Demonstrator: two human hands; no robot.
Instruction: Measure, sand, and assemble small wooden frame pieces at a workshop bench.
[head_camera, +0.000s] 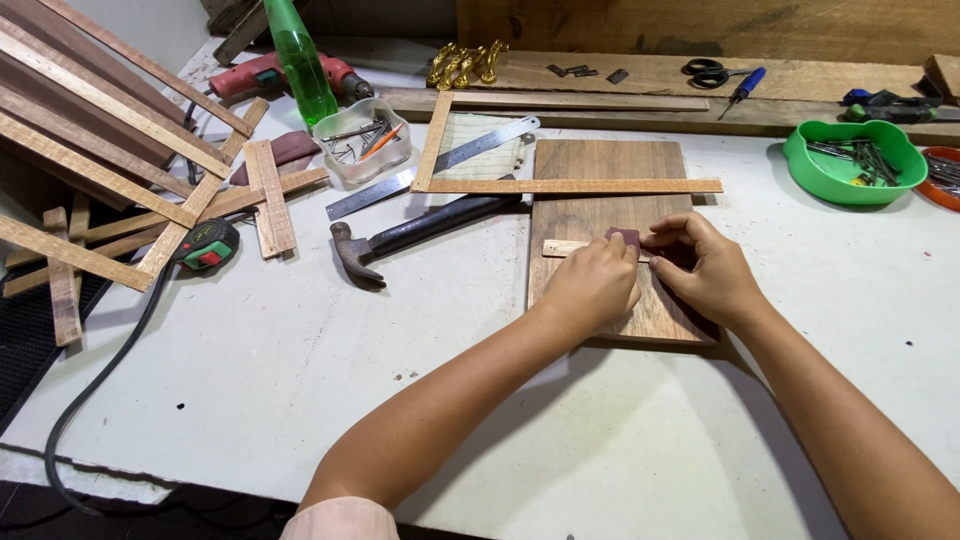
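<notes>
A dark wooden board (600, 165) lies flat on the white table (300, 340). On it lies a short light wooden strip (562, 247). My left hand (592, 285) pinches a small maroon block (624, 236) on top of that strip. My right hand (703, 268) rests on the board beside it, its fingertips touching the strip's right part, which the hands hide. A thin L-shaped wooden frame (570, 186) crosses the board's upper part.
A hammer (410, 238), a steel ruler (430, 168) and a tape measure (207, 245) lie left of the board. Wooden slats (110, 170) pile at far left. A green bowl of nails (855, 160), scissors (708, 72), a green bottle (300, 60) and a drill (255, 72) sit behind.
</notes>
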